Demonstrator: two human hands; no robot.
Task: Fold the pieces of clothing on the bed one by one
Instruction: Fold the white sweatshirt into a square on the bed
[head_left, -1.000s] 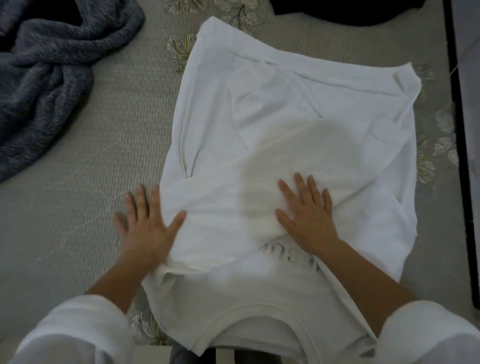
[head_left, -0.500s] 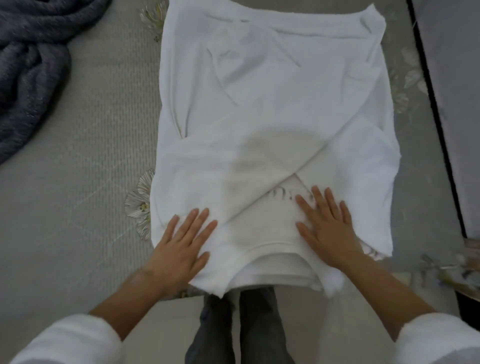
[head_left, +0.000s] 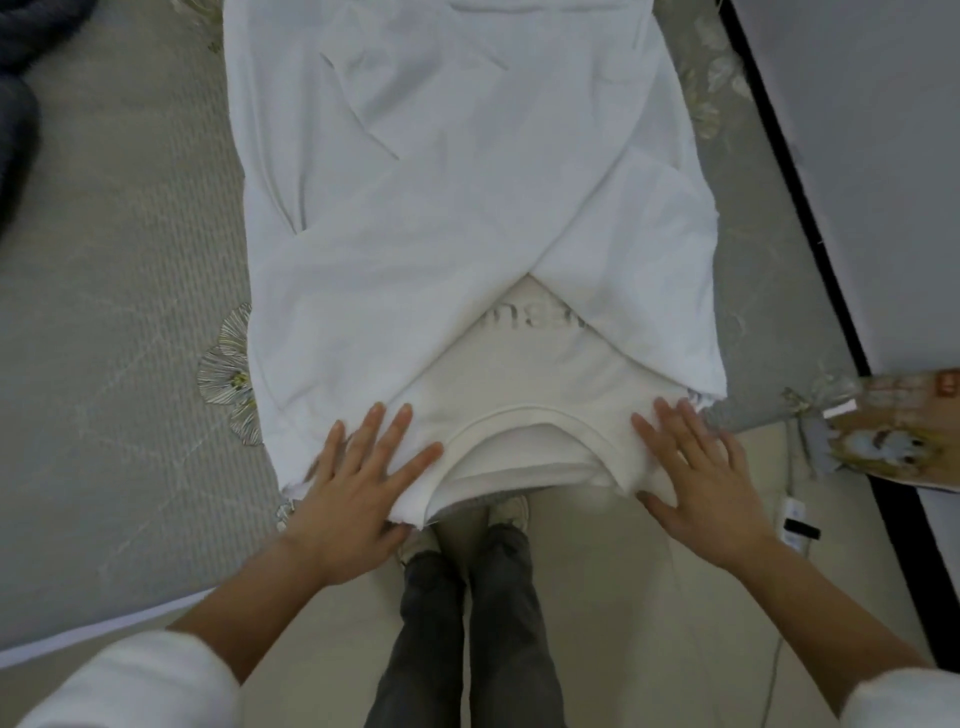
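Bed (head_left: 130, 364): a grey quilted cover with pale flower prints filled most of the head view; its near edge gave way to a beige floor (head_left: 623, 597), where the person's dark-trousered legs (head_left: 467, 623) stood
White shirt (head_left: 467, 182): lay lengthwise on the bed with its collar (head_left: 524, 423) nearest the person and just over the edge; both sides and sleeves were folded inward and crossed above faint lettering (head_left: 530, 319)
Left hand (head_left: 358, 499): fingers were straight and spread, flat on the shirt's near left corner; the thumb sat at the overhanging edge, and whether it hooked under the cloth could not be told
Right hand (head_left: 711, 483): likewise spread and flat on the near right corner, thumb beside the edge, nothing visibly pinched
Just changed: a second before, both hands pressed further up the shirt, the right one on the crossed sleeve; half a second before, they lay closer to the collar; by this moment they had slid out to the two shoulder corners
Meaning for the task: smoothing looked finished and the side folds held, so the likely next step was carrying the collar end up toward the hem
Risk: the crossed sleeves could slip open as that end lifted
Elsewhere: a dark grey blanket (head_left: 15, 119) lay at far left and a patterned object (head_left: 893, 431) sat beside the bed's right corner
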